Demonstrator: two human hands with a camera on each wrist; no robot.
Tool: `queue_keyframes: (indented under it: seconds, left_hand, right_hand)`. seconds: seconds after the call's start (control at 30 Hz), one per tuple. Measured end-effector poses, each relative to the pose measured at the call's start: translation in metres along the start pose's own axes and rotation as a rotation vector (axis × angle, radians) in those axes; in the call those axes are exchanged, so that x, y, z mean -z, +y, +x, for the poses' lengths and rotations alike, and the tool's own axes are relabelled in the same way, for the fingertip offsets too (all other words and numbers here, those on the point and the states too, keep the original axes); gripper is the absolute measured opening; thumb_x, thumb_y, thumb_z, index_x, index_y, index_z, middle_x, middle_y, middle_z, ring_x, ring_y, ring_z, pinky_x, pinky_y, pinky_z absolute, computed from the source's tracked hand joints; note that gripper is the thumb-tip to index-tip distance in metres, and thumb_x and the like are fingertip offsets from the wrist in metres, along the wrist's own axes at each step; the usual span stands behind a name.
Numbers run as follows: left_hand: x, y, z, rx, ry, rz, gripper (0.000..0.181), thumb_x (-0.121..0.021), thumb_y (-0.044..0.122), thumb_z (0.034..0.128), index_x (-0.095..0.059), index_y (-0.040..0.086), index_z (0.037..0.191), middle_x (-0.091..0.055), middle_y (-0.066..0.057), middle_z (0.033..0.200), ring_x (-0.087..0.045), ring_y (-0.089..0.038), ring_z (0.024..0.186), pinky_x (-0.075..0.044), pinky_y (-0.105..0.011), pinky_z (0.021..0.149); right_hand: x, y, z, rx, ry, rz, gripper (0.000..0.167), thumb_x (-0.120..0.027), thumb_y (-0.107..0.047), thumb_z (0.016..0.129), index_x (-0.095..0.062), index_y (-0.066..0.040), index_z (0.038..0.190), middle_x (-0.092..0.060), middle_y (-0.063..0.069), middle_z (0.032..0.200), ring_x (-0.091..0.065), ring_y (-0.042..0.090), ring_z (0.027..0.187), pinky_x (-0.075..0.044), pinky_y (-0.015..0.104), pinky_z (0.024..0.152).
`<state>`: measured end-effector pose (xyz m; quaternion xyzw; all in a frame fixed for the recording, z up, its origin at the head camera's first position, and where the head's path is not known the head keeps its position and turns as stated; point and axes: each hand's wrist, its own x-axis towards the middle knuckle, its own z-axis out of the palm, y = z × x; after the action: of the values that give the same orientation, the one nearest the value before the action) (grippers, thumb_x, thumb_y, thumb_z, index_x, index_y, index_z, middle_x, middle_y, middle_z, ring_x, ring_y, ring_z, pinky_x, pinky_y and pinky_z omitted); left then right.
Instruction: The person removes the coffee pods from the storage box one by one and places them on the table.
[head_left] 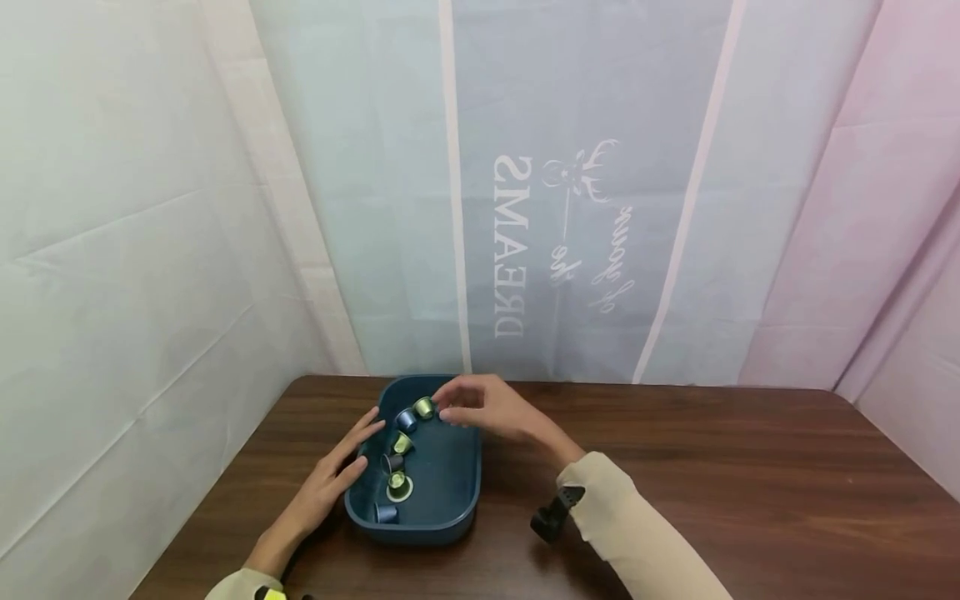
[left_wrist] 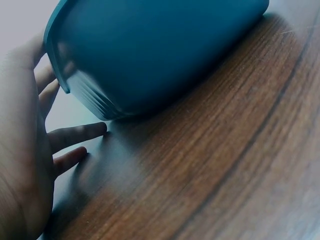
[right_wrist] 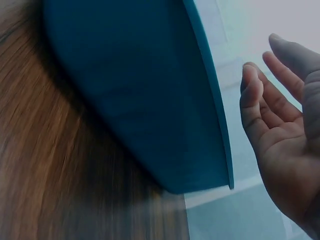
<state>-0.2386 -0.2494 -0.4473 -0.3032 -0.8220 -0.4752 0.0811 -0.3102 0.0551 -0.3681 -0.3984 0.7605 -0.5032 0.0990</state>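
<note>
A blue plastic bin [head_left: 468, 492] stands on the table, with several coffee capsules lying in a curved row inside it. A green capsule [head_left: 423, 407] and a blue capsule [head_left: 406, 420] lie at the far end. Nearer are another green capsule [head_left: 402, 443], a dark capsule [head_left: 392, 464], a green one [head_left: 399, 485] with its pale rim showing, and a blue one [head_left: 386, 513]. My left hand [head_left: 326, 483] rests its spread fingers along the bin's left rim. Above the far right part hovers my right hand [head_left: 491, 407], thumb and fingers apart, beside the far green capsule; nothing held is visible.
The dark wood table [head_left: 697, 467] extends right of the bin. A printed cloth [head_left: 555, 100] hangs behind the table, and a pale cloth wall [head_left: 150, 292] stands at the left. A black strap device [head_left: 553, 515] sits on the right wrist.
</note>
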Motion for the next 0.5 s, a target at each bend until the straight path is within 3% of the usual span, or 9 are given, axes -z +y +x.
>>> queue_keyframes:
  seconds: [0.17, 0.3, 0.5]
  left_hand:
    - [-0.002, -0.002, 0.000, 0.004, -0.005, 0.000, 0.049, -0.039, 0.001, 0.0995, -0.036, 0.010, 0.148, -0.017, -0.004, 0.158, -0.015, -0.030, 0.143, -0.016, -0.074, 0.097]
    - [-0.003, -0.003, -0.001, -0.010, -0.010, -0.002, 0.050, -0.038, 0.000, 0.0990, -0.035, 0.009, 0.148, -0.017, -0.007, 0.158, -0.015, -0.035, 0.142, -0.016, -0.074, 0.097]
    - [0.000, 0.000, -0.001, -0.010, -0.012, -0.017, 0.050, -0.038, 0.001, 0.0995, -0.034, 0.010, 0.149, -0.016, -0.006, 0.158, -0.016, -0.026, 0.143, -0.016, -0.073, 0.098]
  right_hand:
    - [-0.014, -0.003, 0.015, 0.063, -0.120, -0.102, 0.029, -0.066, -0.029, 0.092, -0.066, -0.017, 0.118, -0.066, -0.006, 0.103, -0.062, 0.009, 0.093, -0.050, 0.027, 0.084]
    - [-0.028, -0.001, 0.022, 0.090, -0.193, -0.112, 0.031, -0.067, -0.026, 0.091, -0.066, -0.010, 0.118, -0.066, -0.008, 0.097, -0.062, 0.007, 0.089, -0.051, 0.025, 0.081]
    - [-0.039, 0.000, 0.036, 0.064, -0.235, -0.198, 0.029, -0.067, -0.021, 0.091, -0.066, -0.010, 0.118, -0.065, -0.010, 0.097, -0.061, 0.001, 0.087, -0.050, 0.020, 0.077]
